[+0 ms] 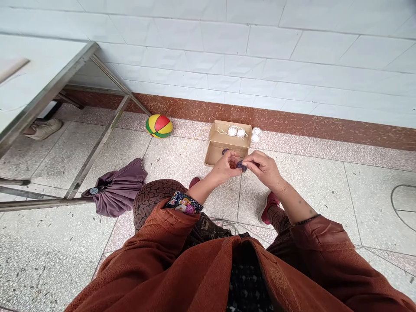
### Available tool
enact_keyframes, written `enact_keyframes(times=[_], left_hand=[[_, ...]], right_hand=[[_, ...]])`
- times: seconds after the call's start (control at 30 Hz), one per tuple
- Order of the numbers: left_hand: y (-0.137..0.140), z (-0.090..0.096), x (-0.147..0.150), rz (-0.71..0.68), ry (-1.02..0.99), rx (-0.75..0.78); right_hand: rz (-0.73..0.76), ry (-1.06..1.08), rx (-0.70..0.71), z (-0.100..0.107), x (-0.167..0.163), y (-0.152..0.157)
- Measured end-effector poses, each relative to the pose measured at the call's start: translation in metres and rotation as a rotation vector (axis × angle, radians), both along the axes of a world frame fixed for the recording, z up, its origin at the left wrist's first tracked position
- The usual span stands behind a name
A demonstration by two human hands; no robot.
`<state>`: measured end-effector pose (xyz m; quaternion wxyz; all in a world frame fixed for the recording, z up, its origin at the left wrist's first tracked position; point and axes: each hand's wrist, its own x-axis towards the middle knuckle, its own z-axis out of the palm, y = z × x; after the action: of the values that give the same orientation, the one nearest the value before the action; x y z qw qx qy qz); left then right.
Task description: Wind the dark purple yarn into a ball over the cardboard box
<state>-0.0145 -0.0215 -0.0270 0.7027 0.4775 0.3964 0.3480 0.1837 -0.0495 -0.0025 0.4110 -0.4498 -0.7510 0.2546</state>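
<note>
Between my two hands is a small dark purple ball of yarn (240, 165). Curled fingers and thumb of my left hand (225, 168) hold it from the left. On its right side, my right hand (264, 170) pinches at the ball with thumb and forefinger; any strand there is too fine to make out. Just beyond, an open brown cardboard box (212, 155) stands on the floor, with another dark ball (225, 151) inside, partly hidden by my left hand. White balls of yarn (232, 130) with loose strands lie in its raised lid.
More white balls (255, 135) sit on the floor right of the box. A red, yellow and green ball (159, 126) rests by the wall. A folded purple umbrella (120, 188) lies near a metal-framed table (48, 84). At far left shows another person's shoe (47, 129).
</note>
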Motion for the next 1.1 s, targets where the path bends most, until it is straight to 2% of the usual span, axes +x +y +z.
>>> enact_keyframes(times=[0.13,0.23,0.33,0.4,0.5,0.57,0.67,0.77,0.87,0.97,1.1], left_hand=[[-0.006,0.008,-0.001,-0.124,-0.187,-0.05],[-0.006,0.013,-0.002,-0.094,-0.311,-0.088],[-0.003,0.011,-0.001,0.006,-0.358,-0.106],[0.0,0.008,-0.001,0.114,-0.309,-0.092],[0.003,0.003,-0.002,0.218,-0.081,-0.056],[0.003,0.003,-0.003,0.182,0.068,-0.028],[-0.001,0.007,-0.004,0.022,0.106,0.011],[-0.005,0.01,-0.004,-0.119,0.002,0.009],[-0.008,0.011,-0.004,-0.17,-0.183,-0.051],[-0.008,0.013,-0.005,-0.141,-0.337,-0.162],[-0.005,0.012,-0.006,-0.002,-0.399,-0.249]], right_hand=[[-0.129,0.027,-0.029,-0.008,0.002,0.006],[-0.16,0.026,-0.082,-0.017,-0.001,0.006],[-0.109,-0.046,-0.139,-0.024,-0.005,0.003],[-0.052,-0.097,-0.155,-0.024,-0.007,-0.001],[0.078,-0.102,-0.146,-0.018,-0.008,-0.005],[0.128,-0.064,-0.132,-0.011,-0.006,-0.006],[0.066,-0.009,-0.116,-0.004,-0.001,-0.002],[-0.049,0.023,-0.122,-0.006,0.003,0.005],[-0.112,0.048,-0.16,-0.014,0.003,0.009],[-0.146,0.042,-0.206,-0.022,0.0,0.008],[-0.132,-0.017,-0.206,-0.026,-0.002,0.004]])
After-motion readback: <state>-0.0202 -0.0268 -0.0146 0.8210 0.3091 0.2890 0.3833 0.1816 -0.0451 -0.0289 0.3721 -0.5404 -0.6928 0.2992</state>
